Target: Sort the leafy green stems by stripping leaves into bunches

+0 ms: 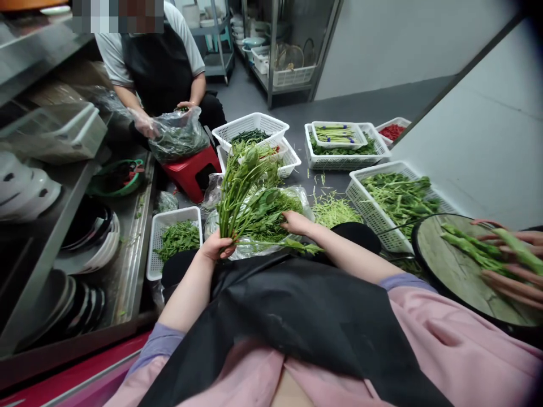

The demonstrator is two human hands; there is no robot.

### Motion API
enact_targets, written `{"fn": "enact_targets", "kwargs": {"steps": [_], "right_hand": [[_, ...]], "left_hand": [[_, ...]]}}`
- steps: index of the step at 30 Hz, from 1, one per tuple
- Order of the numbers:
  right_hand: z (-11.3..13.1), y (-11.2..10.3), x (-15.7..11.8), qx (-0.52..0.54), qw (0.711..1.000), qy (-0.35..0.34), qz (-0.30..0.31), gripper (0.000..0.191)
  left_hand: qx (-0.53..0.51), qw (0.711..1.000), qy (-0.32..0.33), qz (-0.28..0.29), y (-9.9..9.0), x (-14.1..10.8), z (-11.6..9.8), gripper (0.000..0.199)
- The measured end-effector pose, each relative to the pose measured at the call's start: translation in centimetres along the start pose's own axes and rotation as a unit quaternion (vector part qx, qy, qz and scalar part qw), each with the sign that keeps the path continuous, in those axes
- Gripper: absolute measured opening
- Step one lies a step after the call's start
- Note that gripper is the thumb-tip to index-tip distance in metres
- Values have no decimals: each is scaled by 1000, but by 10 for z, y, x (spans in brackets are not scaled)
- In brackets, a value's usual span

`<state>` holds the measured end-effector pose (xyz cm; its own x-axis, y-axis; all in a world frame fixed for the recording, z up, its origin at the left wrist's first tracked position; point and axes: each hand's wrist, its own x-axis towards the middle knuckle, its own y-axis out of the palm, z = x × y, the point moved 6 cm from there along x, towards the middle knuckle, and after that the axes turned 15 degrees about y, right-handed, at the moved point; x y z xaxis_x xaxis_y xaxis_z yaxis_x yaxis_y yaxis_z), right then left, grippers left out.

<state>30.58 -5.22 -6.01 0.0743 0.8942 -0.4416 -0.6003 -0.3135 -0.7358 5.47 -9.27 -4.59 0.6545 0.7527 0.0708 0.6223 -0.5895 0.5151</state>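
Stems (231,209), slender, smooth and leafy at the top, are standing in a loose fan in your left hand (217,247), whose fingers are closing firmly around their lower ends. The bunch is leaning slightly right, just in front of your black apron (292,305). Your right hand (298,223) is hovering low at the right side of a soft, tangled heap of greens (271,206); its fingers are curling with the tips drawn together, but you cannot tell whether they are pinching a leaf. Crinkled clear plastic (306,199) is showing around the heap. Beyond your right wrist, thin, pale scraps (335,210) are lying strewn on the floor.

To your left, a rectangular white basket (150,251) is holding small leaves (178,237). To your right, a larger basket with perforated plastic walls (375,220) is carrying long greens (396,192). Nearer you, thick stalks (470,247) are lying on a round, worn board (436,271), where another person's hand (515,285) is resting. Ahead, a co-worker (156,62) is handling a filmy, bulging bag (178,141) on a glossy red stool (186,175).
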Motion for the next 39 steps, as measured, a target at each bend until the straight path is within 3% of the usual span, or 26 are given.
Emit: {"fn": "enact_targets", "kwargs": {"steps": [2, 4, 7, 9, 13, 19, 22, 29, 36, 39], "right_hand": [[8, -14, 2, 41, 998, -15, -42, 30], [15, -27, 2, 189, 981, -37, 5, 29], [33, -37, -5, 426, 895, -68, 111, 34], [46, -37, -12, 523, 836, -81, 143, 41], [61, -25, -24, 619, 756, -72, 201, 43], [65, -17, -31, 661, 712, -61, 229, 31], [69, -19, -36, 654, 718, -85, 223, 33], [73, -29, -43, 592, 777, -161, 140, 41], [65, -46, -46, 405, 883, -235, -26, 33], [62, -53, -45, 300, 911, -254, -121, 28]], "left_hand": [[-6, 1000, -6, 14, -2, -1, 2, 37], [-7, 1000, -11, 25, -3, -1, 4, 36], [-1, 999, -21, 37, -3, -1, 6, 36], [3, 999, -30, 42, -2, 0, 8, 36], [14, 999, -34, 37, 0, 0, 9, 38], [36, 997, -50, 42, 1, 1, 11, 37], [42, 997, -55, 42, 1, 1, 12, 37], [69, 995, -66, 37, 0, 0, 13, 38], [73, 995, -56, 35, 1, 1, 10, 38], [59, 996, -61, 25, 1, 0, 10, 39]]}}
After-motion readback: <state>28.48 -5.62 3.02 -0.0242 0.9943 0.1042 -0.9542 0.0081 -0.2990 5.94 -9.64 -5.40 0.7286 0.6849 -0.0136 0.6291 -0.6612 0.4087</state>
